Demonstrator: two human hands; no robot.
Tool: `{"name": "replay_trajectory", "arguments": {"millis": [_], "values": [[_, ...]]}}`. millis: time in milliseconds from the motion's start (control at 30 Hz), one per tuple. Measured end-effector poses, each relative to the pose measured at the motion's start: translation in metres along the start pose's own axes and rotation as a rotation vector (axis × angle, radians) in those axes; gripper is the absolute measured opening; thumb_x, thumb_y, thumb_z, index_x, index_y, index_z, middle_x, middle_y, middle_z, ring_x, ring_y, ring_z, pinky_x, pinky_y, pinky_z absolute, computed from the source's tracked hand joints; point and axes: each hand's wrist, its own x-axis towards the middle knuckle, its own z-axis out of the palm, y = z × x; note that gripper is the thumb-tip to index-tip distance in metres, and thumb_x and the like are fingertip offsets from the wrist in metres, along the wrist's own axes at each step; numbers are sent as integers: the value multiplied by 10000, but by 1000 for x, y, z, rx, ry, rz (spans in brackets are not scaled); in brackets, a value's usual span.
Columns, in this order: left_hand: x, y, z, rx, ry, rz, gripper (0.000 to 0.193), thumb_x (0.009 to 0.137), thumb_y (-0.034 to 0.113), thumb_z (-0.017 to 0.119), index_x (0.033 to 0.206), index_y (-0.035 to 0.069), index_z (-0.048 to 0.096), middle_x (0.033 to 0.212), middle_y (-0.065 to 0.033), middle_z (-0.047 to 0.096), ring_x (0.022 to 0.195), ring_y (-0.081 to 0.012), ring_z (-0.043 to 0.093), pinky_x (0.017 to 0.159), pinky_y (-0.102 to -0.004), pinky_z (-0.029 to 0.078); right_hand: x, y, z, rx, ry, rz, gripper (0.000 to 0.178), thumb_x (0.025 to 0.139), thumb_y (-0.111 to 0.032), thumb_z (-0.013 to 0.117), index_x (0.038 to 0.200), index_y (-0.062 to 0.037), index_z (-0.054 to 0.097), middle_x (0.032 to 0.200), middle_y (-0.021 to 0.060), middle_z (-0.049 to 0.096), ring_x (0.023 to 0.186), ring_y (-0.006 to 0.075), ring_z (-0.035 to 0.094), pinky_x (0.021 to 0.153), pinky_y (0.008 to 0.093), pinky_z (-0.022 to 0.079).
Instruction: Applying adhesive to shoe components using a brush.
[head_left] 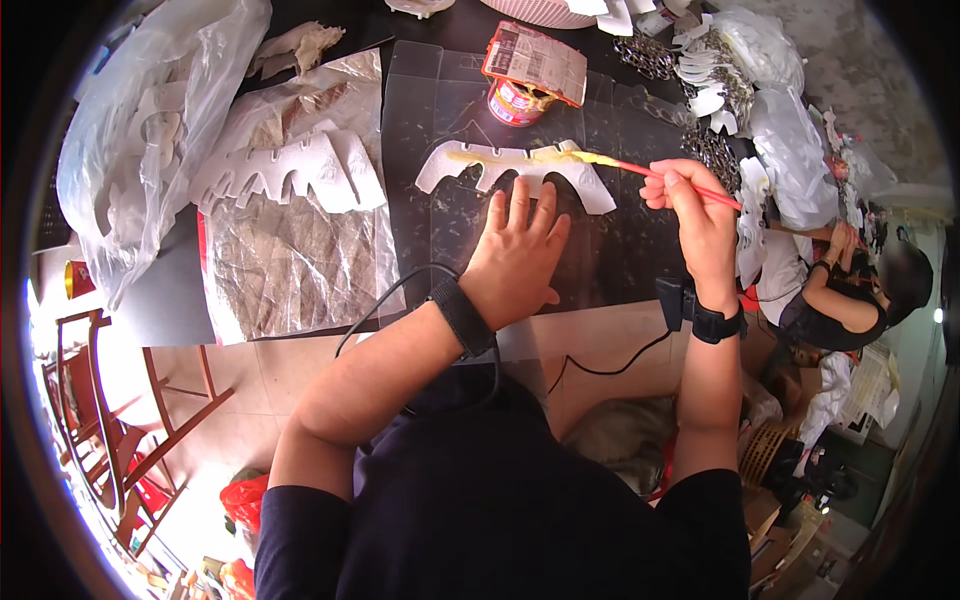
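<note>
A white curved, notched piece (pixel 516 162) lies on the dark table, with a yellowish smear along its upper edge. My left hand (pixel 517 248) is flat with fingers spread, its fingertips at the lower edge of this piece. In my right hand (pixel 695 215) is a thin brush (pixel 635 167) with a red handle, pinched between thumb and fingers. Its yellow-coated tip touches the right part of the piece. Beyond them stands a small red tub (pixel 519 104), partly covered by a printed card (pixel 537 63). Similar white pieces (pixel 290 172) overlap to the left.
Under the left stack is a brown sheet in clear plastic (pixel 295 265). A large clear bag (pixel 160 130) sits at the far left. Metal chains (pixel 708 150) and plastic bags (pixel 785 160) crowd the right side. Another person (pixel 845 300) works at the far right. A black cable (pixel 610 370) hangs near my wrists.
</note>
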Motion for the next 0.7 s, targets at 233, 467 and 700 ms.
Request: {"name": "replay_trajectory", "arguments": {"millis": [233,467,700], "values": [[-1,0,0,0,-1,0,828,633,443,755,1288,38,449,1384,-224,299,1272,-445,281,1023,-535,283,-2,-1,0,-3,-5,-2,179,933,-94,490,989,43,591,828,93,641,745,124,617,687,244,504],[-2,-1,0,4,-2,-8,831,631,442,754,1290,39,449,1380,-225,307,1272,-445,282,1027,-534,279,0,-3,21,18,-102,-40,170,929,-82,494,980,49,590,822,74,642,740,105,601,695,236,498],[-2,0,1,12,0,-6,830,630,452,750,1286,39,455,1380,-228,310,1272,-444,284,1018,-533,292,-1,-4,16,24,-59,-38,159,927,-78,495,967,37,596,820,73,641,754,104,609,696,235,499]]}}
